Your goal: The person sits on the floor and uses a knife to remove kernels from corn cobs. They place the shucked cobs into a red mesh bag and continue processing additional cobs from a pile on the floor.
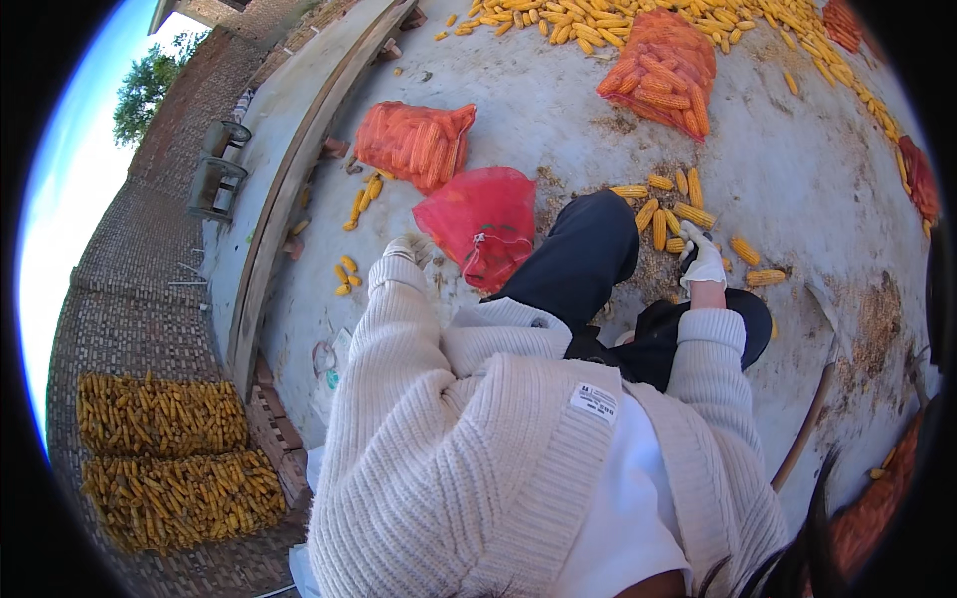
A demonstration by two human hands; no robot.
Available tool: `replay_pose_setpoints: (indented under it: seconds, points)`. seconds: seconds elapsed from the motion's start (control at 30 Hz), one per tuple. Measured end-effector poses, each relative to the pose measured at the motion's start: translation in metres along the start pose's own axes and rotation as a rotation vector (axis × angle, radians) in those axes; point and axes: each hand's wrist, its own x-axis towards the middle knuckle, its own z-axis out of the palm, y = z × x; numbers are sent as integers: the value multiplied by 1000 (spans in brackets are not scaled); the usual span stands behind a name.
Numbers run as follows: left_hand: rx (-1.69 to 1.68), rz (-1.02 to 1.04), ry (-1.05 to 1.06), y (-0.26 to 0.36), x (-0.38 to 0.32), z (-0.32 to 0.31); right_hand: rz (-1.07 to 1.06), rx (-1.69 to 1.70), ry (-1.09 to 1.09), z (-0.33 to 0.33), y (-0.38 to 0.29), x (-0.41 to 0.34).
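My left hand [410, 250], in a pale glove, is beside the left edge of a red mesh bag [497, 217]; whether its fingers grip the mesh is unclear. A white drawstring hangs on the bag, which leans by my bent knee. My right hand [701, 260], in a white glove with something dark at its palm, reaches down to a small group of yellow corn cobs [694, 215]. Its fingertips are close to the cobs, and I cannot tell whether they hold one. More cobs [765, 277] lie to the right of that hand.
Filled orange mesh sacks of corn [415, 146] [662, 75] stand ahead, before a spread of loose cobs [583, 19]. A wooden beam [299, 164] runs along the left. A curved wooden handle [806, 426] lies at right. Stacked corn [161, 415] is by the brick wall [142, 299].
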Motion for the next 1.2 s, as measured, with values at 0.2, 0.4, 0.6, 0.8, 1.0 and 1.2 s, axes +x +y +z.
replay_pose_setpoints:
  seconds: [0.2, 0.4, 0.6, 0.8, 1.0, 1.2]
  points:
    - [-8, 103, -151, 4, -25, 27, -2, -23, -5, 8, 4, -13]
    - [11, 234, -369, 36, -60, 105, -3, 10, -52, -1, 0, -18]
    - [96, 374, -642, 51, -110, 225, -2, 13, 13, -11, -1, -13]
    - [277, 318, -850, 4, -151, 331, 31, 23, 191, -14, 1, -2]
    - [461, 298, -946, -15, -148, 406, 21, -56, 245, -23, 5, 13]
    - [562, 182, -1004, -17, -79, 465, 116, -138, 299, 1, 20, 35]
